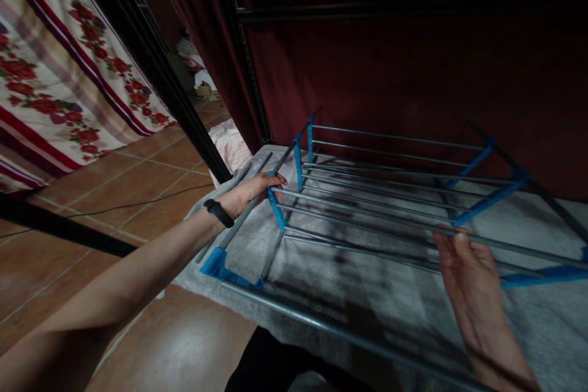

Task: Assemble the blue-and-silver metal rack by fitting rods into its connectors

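Observation:
A metal rack of grey tubes and blue plastic joints stands on a grey cloth spread on the floor. My left hand is wrapped round the rack's left side tube, next to a blue joint; a black band sits on that wrist. My right hand reaches up from the lower right, its fingertips hooked on one of the near cross tubes.
Terracotta floor tiles lie to the left, crossed by a thin cable. A floral curtain hangs at far left beside a black post. A dark red curtain on a black frame closes off the back.

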The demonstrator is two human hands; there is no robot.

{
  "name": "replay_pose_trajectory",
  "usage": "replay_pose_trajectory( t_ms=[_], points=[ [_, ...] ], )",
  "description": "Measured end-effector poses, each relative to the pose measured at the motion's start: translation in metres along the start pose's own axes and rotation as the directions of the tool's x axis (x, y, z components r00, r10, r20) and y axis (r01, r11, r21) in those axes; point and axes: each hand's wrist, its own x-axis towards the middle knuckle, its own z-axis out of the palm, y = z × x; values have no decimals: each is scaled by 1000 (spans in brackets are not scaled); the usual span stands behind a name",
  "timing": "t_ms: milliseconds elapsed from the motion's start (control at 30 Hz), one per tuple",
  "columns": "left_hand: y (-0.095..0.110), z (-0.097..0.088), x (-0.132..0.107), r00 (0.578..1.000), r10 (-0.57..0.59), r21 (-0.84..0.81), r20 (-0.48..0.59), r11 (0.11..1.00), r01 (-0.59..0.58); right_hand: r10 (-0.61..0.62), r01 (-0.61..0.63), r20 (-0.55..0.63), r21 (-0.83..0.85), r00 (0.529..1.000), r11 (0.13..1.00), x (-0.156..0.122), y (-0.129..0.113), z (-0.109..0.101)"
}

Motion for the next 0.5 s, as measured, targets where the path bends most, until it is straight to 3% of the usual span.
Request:
replay_pose_trajectory(
  t_ms=[500],
  points=[
    [-5,-2,3,1000,-5,-1,3,1000,5,-20,22,108,-12,994,1000,6,-1,-3]
  ],
)
